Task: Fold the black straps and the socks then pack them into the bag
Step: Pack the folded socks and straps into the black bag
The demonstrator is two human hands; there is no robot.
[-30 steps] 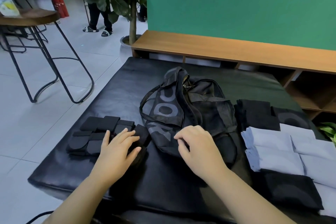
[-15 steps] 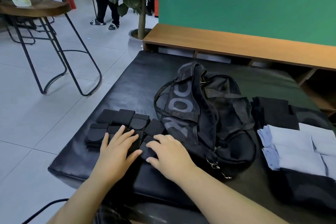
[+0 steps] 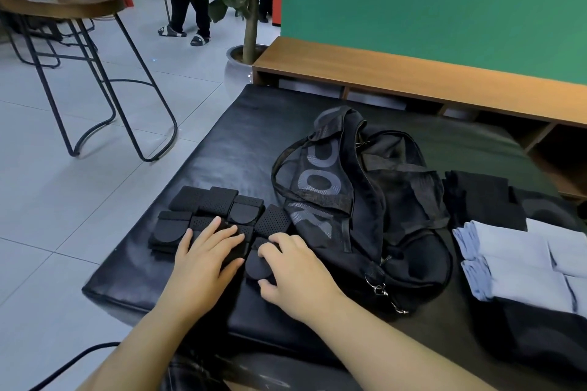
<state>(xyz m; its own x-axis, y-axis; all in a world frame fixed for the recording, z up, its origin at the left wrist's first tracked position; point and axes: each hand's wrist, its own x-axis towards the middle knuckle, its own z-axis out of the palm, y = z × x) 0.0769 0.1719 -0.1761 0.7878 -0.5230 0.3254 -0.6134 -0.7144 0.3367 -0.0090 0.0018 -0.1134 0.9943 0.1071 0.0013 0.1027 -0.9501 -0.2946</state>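
Our right hand (image 3: 295, 270) is no longer over at the bag — it is now lying beside the left hand (image 3: 206, 255) on the folded black straps (image 3: 219, 216). Our right fingertips (image 3: 270, 249) are curling down onto the nearest strap bundle, thumb tucked at its near edge, so we are starting to pinch it rather than simply resting. Our left fingers (image 3: 219, 225) are lying straight and slightly spread, pressing flat on the middle of the pile and gripping nothing.

The straps are sitting in a tight cluster at the front left of the black padded table (image 3: 241, 124), just beside the black mesh bag (image 3: 365, 200), which is slumping in the middle. Folded black socks (image 3: 482, 197) and pale blue socks (image 3: 508, 251) are waiting on the bag's far side, to our right.

We are judging the straps to be light and springy — perforated, padded fabric that wants to unfold once released. So we are planning to take each bundle across its folded thickness, thumb beneath and fingers on top, keeping it squeezed until it is inside the soft, floppy bag, whose mouth we cannot make out clearly from here
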